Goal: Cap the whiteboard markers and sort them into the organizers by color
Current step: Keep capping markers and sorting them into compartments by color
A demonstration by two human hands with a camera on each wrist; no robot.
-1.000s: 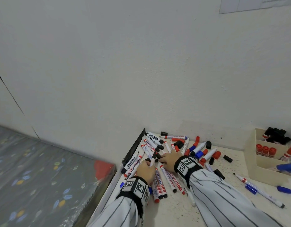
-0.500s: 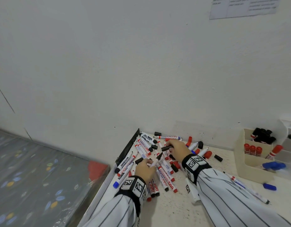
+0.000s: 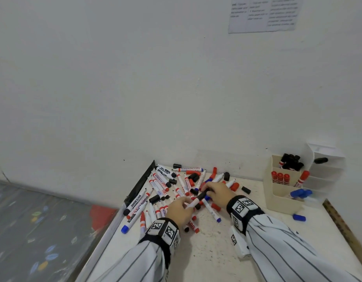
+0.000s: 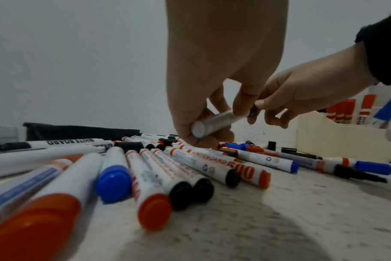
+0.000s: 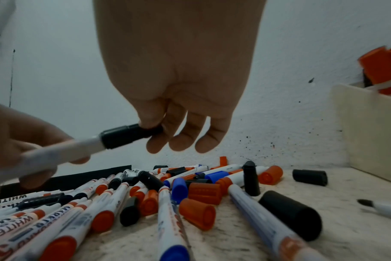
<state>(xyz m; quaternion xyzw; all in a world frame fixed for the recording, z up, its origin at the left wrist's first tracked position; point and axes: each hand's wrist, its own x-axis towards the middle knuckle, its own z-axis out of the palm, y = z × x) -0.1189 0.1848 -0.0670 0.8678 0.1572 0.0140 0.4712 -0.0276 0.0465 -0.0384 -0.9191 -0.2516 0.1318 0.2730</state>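
Left hand [image 3: 181,208]: fingers and thumb curled round the white plastic barrel of a whiteboard marker [image 4: 214,122], held raised just above the heap, its flat butt end facing the left wrist camera. Right hand [image 3: 217,193]: thumb and forefinger pinching a black ribbed plastic cap [image 5: 126,135] that sits over the marker's tip end; the remaining fingers [image 5: 185,136] hang loose and hold nothing. Whether the cap is pushed fully home cannot be told. Beneath both hands: a loose heap of white-barrelled markers [image 3: 161,188] with red, blue and black ends, lying crosswise and touching, mixed with loose red, blue and black caps [image 5: 200,212]. Legible print on barrels: "WHITE BOARD" [image 4: 70,141], "WHITEBOARD 500" [image 4: 221,164] in red, and "MARKER" in the head view; recycling symbols on one barrel. Surface: speckled off-white table top [image 3: 212,259], set against a white wall. To the right: a cream stepped organizer [image 3: 281,198] holding black-capped markers [image 3: 291,160] at the back, red-capped markers [image 3: 279,177] in the middle and blue-capped ones [image 3: 300,193] in front; a white organizer [image 3: 326,174] stands just behind it. One loose blue cap [image 3: 299,217] lies near the cream organizer's base. On the wall above: a printed paper sheet [image 3: 264,14], text too blurred to read.
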